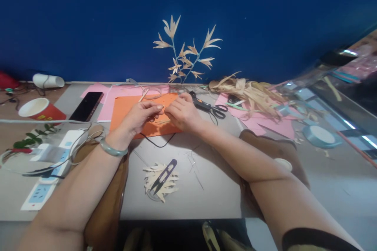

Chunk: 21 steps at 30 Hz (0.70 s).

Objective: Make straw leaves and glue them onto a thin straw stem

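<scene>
My left hand, with a pale green bangle on its wrist, is closed in a pinch over an orange sheet. Close beside it, my right hand has its fingers curled together. Whatever lies between the fingertips is too small and hidden to name. A thin straw-coloured strip shows just below them. Nearer to me, dark thread snips rest on a small pile of pale pointed husk pieces. Behind my hands stands a stem with dried husk flowers.
Black-handled scissors lie right of my hands. Dried husks and pink paper are farther right, with a roll of tape. A phone, red paper cup and power strip with cables occupy the left.
</scene>
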{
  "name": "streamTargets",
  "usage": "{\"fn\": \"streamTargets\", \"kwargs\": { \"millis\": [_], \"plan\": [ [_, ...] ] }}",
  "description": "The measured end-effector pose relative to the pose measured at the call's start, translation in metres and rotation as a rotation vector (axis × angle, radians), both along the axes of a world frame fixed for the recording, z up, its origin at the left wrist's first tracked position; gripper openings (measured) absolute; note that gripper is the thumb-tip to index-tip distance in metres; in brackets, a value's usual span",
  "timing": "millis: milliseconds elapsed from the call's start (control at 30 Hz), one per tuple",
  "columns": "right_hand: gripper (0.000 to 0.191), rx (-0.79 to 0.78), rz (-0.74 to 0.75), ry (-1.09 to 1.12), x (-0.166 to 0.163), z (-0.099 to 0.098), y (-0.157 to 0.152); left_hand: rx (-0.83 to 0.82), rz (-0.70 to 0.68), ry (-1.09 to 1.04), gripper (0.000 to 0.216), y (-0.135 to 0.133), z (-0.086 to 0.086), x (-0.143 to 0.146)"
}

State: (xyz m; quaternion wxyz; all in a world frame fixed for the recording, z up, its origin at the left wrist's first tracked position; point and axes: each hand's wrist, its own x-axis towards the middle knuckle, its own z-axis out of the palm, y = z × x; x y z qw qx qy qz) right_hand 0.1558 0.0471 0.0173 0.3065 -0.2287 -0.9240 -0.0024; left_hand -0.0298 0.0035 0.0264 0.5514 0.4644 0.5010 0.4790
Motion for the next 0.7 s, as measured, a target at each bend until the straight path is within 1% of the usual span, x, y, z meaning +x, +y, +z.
{"fn": "streamTargets", "kwargs": {
  "millis": [133,233,300,400,467,533,600,700],
  "plan": [
    [0.027,-0.097,0.088,0.084,-0.0008,0.0004,-0.0013,0.099,0.016,0.169,0.022,-0.0025,0.0006,-0.0002],
    [0.022,-0.233,0.095,0.206,-0.0003,0.0016,-0.0008,0.158,-0.016,0.304,0.022,-0.0049,0.0037,0.0013],
    [0.023,-0.341,0.09,0.311,-0.0009,0.0019,-0.0006,0.158,-0.038,0.342,0.022,-0.0061,0.0057,0.0031],
    [0.027,-0.541,0.105,0.45,-0.003,0.0018,-0.0011,0.119,-0.07,0.29,0.021,-0.0068,0.0071,0.0057],
    [0.028,-0.68,0.093,0.498,-0.0043,0.0023,-0.0021,0.08,-0.09,0.199,0.021,-0.0067,0.0068,0.0067],
    [0.029,-0.783,0.07,0.517,-0.0051,0.0033,-0.0031,0.037,-0.106,0.105,0.022,-0.0064,0.0058,0.0071],
    [0.03,-0.837,0.057,0.532,-0.0053,0.0042,-0.0035,0.003,-0.105,0.041,0.023,-0.006,0.0044,0.007],
    [0.033,-0.858,0.061,0.567,-0.0057,0.0035,-0.0021,0.001,-0.076,0.046,0.022,-0.005,0.0018,0.006]
  ]
}}
